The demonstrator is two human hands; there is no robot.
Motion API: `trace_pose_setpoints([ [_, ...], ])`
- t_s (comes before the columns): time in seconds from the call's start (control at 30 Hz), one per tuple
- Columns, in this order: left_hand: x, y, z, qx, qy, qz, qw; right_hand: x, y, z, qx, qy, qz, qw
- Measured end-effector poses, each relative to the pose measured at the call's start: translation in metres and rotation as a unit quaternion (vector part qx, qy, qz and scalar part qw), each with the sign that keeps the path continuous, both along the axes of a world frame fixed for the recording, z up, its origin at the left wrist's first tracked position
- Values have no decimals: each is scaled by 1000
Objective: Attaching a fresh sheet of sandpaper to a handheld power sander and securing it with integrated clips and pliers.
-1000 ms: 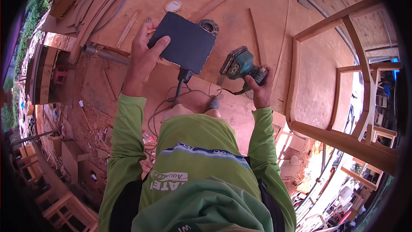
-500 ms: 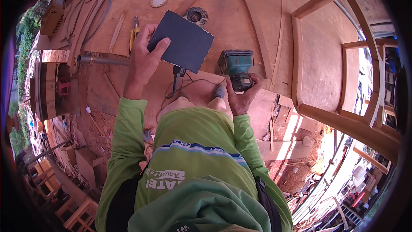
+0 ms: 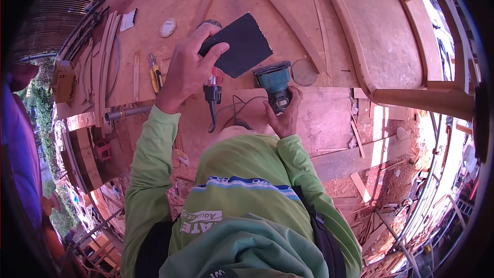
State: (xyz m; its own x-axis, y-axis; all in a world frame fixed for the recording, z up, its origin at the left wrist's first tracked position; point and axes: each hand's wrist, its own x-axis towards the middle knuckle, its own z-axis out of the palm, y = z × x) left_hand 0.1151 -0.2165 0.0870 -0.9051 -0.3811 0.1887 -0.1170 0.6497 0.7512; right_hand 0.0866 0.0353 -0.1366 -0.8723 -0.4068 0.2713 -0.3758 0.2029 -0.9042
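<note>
On the plywood surface [image 3: 170, 0], centre of view, the left hand [image 3: 188, 69] is raised w/ a dark square sheet [image 3: 239, 44], prob. sandpaper. Thumb lies along the sheet's near-left corner, fingers curled round the left edge from behind, so the hand is pinching that corner; rest of sheet sticks out to the right and up from the hand, tilted like a diamond. Sheet looks held above the surface, not lying flat.

Right hand [image 3: 283, 116] sits lower and to the right, fingers wrapped closed round the rear grip of a teal sander [image 3: 272, 80]. Sander body points away from the person, its front end just below the sheet's lower-right edge; touching or not, can't tell. Sander is just right of the left hand, w/ a gap between.

Under the left hand, a red-and-black power tool [image 3: 212, 90] w/ a black cable [image 3: 234, 110] looping toward the person. Round wood disc [image 3: 304, 72] just right of the sander. Yellow-handled tool [image 3: 155, 74] left of the left wrist. Pale oval object [image 3: 168, 27] and a small dark-and-white card [image 3: 128, 19] further up-left. Curved wood frame [image 3: 355, 56] well right.
</note>
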Motion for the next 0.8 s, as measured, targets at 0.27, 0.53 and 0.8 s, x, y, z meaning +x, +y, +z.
trace_pose_setpoints([
  [0.27,-43,20,-7,-112,-8,-128,985,-13,9,14,36,-12,39,999],
  [0.53,-52,18,-20,-94,13,-131,987,-19,12,14,78,-9,78,994],
  [0.8,-53,16,-29,-95,-16,-128,987,-21,12,17,64,-17,85,994],
])
